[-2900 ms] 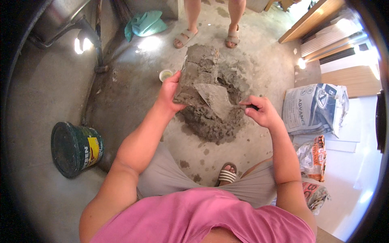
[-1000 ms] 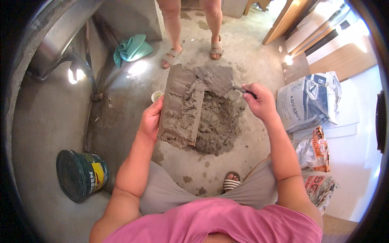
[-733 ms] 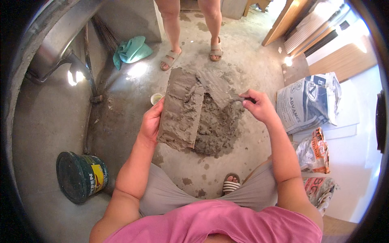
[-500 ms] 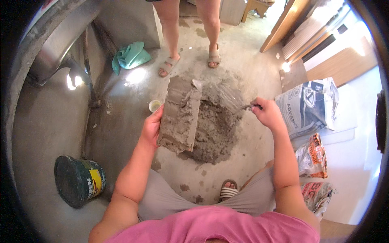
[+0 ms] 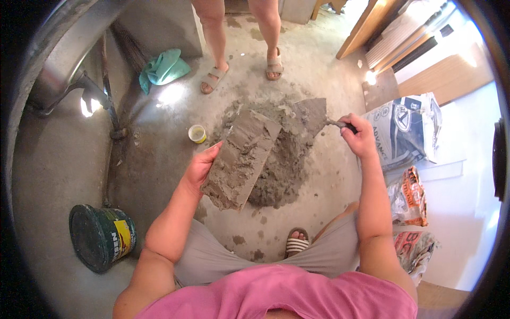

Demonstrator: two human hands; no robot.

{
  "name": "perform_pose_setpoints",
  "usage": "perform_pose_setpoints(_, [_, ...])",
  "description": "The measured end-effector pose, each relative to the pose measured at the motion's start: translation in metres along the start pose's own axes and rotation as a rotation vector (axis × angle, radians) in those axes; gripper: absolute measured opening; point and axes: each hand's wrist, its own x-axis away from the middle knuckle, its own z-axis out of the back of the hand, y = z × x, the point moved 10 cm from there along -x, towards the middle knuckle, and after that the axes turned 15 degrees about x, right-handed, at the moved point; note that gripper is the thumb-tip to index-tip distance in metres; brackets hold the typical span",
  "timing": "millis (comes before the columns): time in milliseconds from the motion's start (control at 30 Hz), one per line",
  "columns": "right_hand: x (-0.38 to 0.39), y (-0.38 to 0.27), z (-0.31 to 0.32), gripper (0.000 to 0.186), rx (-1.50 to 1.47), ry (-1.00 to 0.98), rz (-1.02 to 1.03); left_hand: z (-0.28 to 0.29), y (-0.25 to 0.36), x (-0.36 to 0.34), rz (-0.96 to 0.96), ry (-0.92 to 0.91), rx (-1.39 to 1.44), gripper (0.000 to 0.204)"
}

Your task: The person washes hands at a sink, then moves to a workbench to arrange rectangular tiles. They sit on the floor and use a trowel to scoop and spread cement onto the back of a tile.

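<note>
My left hand (image 5: 202, 164) is closed on the left edge of a flat rectangular slab (image 5: 241, 159) whose top is covered in wet grey mortar. The slab tilts, its far end leaning right, and hides part of the mortar heap (image 5: 279, 183) on the floor beneath. What the slab is made of lies hidden under the mortar. In my right hand (image 5: 361, 137) is a trowel (image 5: 312, 112), gripped by its dark handle. Its mortar-smeared blade points left over the heap's far right side, apart from the slab.
A person in sandals (image 5: 214, 80) stands beyond the heap. A small tub (image 5: 197, 134) sits left of it. Farther left are a dark green bucket (image 5: 101, 236), a hammer (image 5: 118, 133) and a green bag (image 5: 166, 68). On the right are a large sack (image 5: 404, 127) and smaller bags (image 5: 409, 196).
The slab has turned clockwise, its far end swinging right. The trowel has moved slightly up and right, its blade now lying flatter to view. My hold on both is unchanged.
</note>
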Motion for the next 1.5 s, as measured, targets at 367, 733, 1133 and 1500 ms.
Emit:
perform_pose_setpoints(367, [0.005, -0.063, 0.018, 0.018, 0.063, 0.13, 0.364, 0.007, -0.017, 0.013, 0.034, 0.162, -0.078, 0.046])
perform_pose_setpoints(733, [0.011, -0.07, 0.023, 0.021, 0.095, 0.219, 0.419, 0.001, -0.019, 0.02, 0.061, 0.11, -0.179, 0.048])
perform_pose_setpoints(1133, [0.013, -0.083, 0.007, 0.022, 0.138, 0.341, 0.467, -0.023, -0.029, 0.018, 0.113, 0.05, -0.346, 0.047])
perform_pose_setpoints(1500, [0.002, -0.056, -0.017, 0.022, 0.054, 0.228, 0.32, -0.002, -0.014, 0.021, 0.043, 0.181, -0.564, 0.049])
